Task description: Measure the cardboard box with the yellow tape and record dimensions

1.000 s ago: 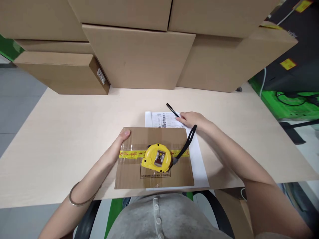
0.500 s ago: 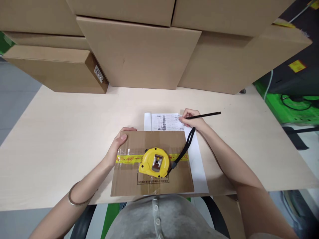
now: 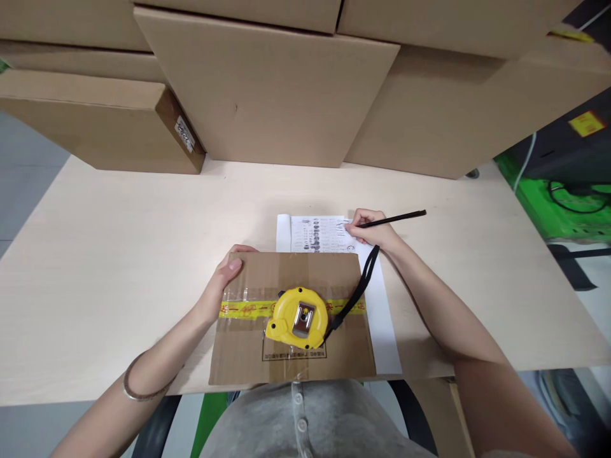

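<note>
My right hand [image 3: 372, 228] is closed round a thin black pen [image 3: 398, 218], its tip end at the right side of a printed sheet [image 3: 317, 234]. My left hand [image 3: 231, 270] grips the upper left corner of a small cardboard box [image 3: 291, 270], thumb on top and fingers behind the edge. The box covers the lower part of the white paper [image 3: 386, 343]. On the box lies a yellow tape measure [image 3: 286, 318] with a metal belt clip facing up. Its black wrist strap [image 3: 360, 286] runs to the upper right, ending near my right wrist.
Large cardboard boxes [image 3: 267, 95] stand along the back of the pale table [image 3: 124, 254]. A flatter box [image 3: 95, 127] with a label sits at the back left. Beyond the table's right edge are a green surface [image 3: 563, 210] and a black cable.
The view has shifted and come slightly closer. The near edge of the box has tipped a little toward me. Small pen marks show by my right hand, which still holds the pen.
</note>
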